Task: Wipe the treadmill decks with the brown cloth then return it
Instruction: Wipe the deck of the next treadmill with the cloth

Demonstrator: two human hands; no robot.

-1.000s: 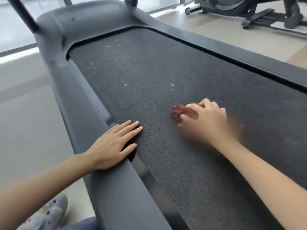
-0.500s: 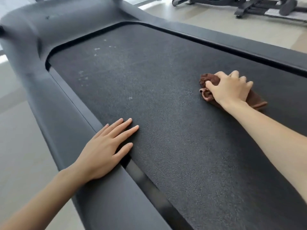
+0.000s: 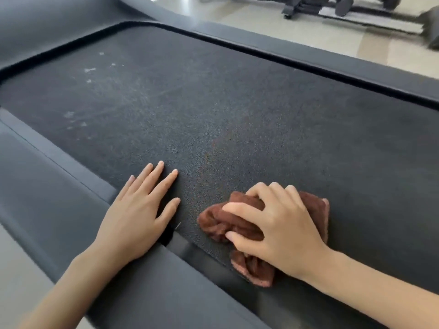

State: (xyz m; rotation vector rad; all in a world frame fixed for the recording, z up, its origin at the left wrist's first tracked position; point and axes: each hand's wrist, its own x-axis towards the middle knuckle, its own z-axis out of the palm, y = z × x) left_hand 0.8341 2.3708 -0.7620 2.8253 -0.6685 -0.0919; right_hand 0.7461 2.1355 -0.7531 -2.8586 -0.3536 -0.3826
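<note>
Two hands down, close together, not touching. First, right hand: fingers curled over bunched brown cloth, pressing it onto treadmill belt at near edge. Then left hand: flat, fingers straight, braced across side rail and belt edge. Farther out, pale smudges show at belt's far left. Judgement: wiping roughly midway; far end unwiped, cloth return not yet done.

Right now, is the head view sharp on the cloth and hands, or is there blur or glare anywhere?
Head view: the right hand, the brown cloth it grips and the left hand are sharp; blur smears only the gym equipment at the top right; no glare on the treadmill belt, only pale scuffs at its far left; light is soft, without hard shadows.
</note>
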